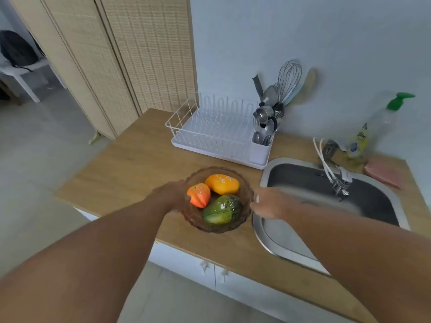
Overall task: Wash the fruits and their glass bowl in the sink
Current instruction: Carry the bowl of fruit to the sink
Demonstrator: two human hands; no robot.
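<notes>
A brownish glass bowl [245, 190] stands on the wooden counter just left of the steel sink [382, 190]. In it lie an orange fruit [222, 184], a red-orange ridged fruit [199, 194] and a green fruit [221, 209], all dusted with white specks. My left hand [171, 198] is against the bowl's left rim, its fingers curled at the edge. At the bowl's right side my right hand [268, 203] is blurred, fingers reaching the rim; its hold is unclear.
A white dish rack [210, 134] with a cutlery holder and whisk stands behind the bowl. The tap [338, 180] hangs over the sink's back. A yellow soap bottle [358, 143], a green-topped spray bottle [394, 106] and a pink sponge [384, 173] sit behind the sink.
</notes>
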